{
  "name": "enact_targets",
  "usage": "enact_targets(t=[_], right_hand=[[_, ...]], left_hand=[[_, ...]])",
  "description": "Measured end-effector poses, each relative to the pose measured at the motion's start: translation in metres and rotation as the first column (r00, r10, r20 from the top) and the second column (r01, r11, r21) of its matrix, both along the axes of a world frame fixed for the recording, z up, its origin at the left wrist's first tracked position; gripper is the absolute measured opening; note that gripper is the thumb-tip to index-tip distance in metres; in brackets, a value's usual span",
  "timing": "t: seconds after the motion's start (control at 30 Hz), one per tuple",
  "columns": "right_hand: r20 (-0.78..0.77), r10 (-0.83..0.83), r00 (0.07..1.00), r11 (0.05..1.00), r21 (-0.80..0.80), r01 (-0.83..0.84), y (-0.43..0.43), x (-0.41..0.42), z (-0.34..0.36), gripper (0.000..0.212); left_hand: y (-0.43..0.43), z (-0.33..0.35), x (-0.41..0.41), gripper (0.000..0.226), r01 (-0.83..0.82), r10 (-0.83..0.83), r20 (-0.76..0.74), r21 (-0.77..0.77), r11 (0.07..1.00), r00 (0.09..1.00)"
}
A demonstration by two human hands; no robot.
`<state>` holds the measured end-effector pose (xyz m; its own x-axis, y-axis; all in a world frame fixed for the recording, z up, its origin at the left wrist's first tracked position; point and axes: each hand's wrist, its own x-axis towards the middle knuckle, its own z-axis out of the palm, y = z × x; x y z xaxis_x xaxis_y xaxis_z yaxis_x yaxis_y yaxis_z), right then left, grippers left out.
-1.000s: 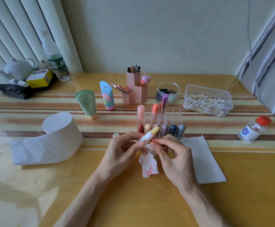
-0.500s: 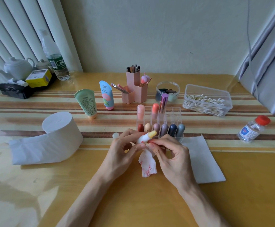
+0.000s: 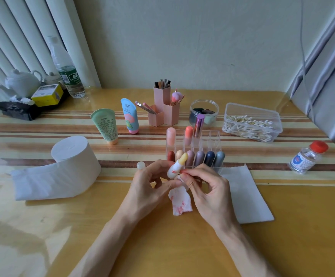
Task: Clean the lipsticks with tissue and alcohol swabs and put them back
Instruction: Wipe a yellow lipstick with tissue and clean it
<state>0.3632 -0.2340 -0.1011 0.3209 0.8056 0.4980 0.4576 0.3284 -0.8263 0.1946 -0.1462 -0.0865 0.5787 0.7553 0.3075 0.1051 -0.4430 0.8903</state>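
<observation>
My left hand [image 3: 148,188] grips a white lipstick [image 3: 176,166] with a pale yellow tip, tilted up to the right. My right hand [image 3: 206,190] pinches a red-stained tissue [image 3: 180,200] against the lipstick's base; the tissue hangs below the fingers. Just behind stands a clear organizer [image 3: 212,136] with several capped lipsticks in its slots. A small white cap [image 3: 140,165] stands on the table to the left of my left hand. The alcohol bottle [image 3: 307,157] with a red lid is at the right, and the box of cotton swabs [image 3: 251,122] is behind it.
A toilet paper roll [image 3: 71,156] lies at the left with a trailing sheet. A flat tissue sheet [image 3: 244,194] lies right of my hands. Two cream tubes [image 3: 105,126], pink brush holders [image 3: 162,108] and a clear jar [image 3: 203,111] stand behind the organizer. A teapot and water bottle are far left.
The lipstick has tipped slightly more upright and my right fingers with the tissue have shifted down toward its base. Both hands stay in the same spot.
</observation>
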Motion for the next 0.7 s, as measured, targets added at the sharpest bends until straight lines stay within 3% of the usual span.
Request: enact_targets(t=[0.2, 0.27, 0.37, 0.43, 0.53, 0.7], right_hand=[[0.006, -0.002, 1.000, 1.000, -0.001, 0.002, 0.0004, -0.0002, 0.0018, 0.015], [0.000, -0.003, 1.000, 1.000, 0.001, 0.003, 0.0004, -0.0003, 0.0020, 0.016], [-0.011, -0.011, 1.000, 1.000, 0.003, 0.011, -0.0002, -0.0003, 0.0029, 0.015], [-0.009, -0.013, 1.000, 1.000, 0.002, 0.013, -0.0002, -0.0002, 0.0031, 0.013], [-0.008, -0.012, 1.000, 1.000, 0.000, 0.012, 0.0000, 0.0000, 0.0025, 0.015], [0.015, -0.008, 1.000, 1.000, 0.003, 0.008, -0.0009, -0.0002, 0.0017, 0.017]], left_hand=[[0.0039, -0.0025, 0.0002, 0.020, -0.009, 0.010, -0.019, 0.061, 0.998, 1.000], [0.0046, -0.0033, -0.0004, 0.025, -0.002, 0.002, -0.002, 0.050, 0.999, 1.000], [0.0029, 0.0015, -0.0005, 0.041, -0.039, 0.050, 0.118, -0.098, 0.994, 0.992], [0.0017, 0.0037, -0.0014, 0.037, -0.036, 0.061, 0.158, -0.157, 0.987, 0.986], [0.0015, 0.0020, -0.0020, 0.028, 0.022, 0.005, 0.149, -0.182, 0.983, 0.989], [-0.0001, 0.0039, -0.0012, 0.036, 0.012, -0.001, 0.094, -0.118, 0.993, 0.996]])
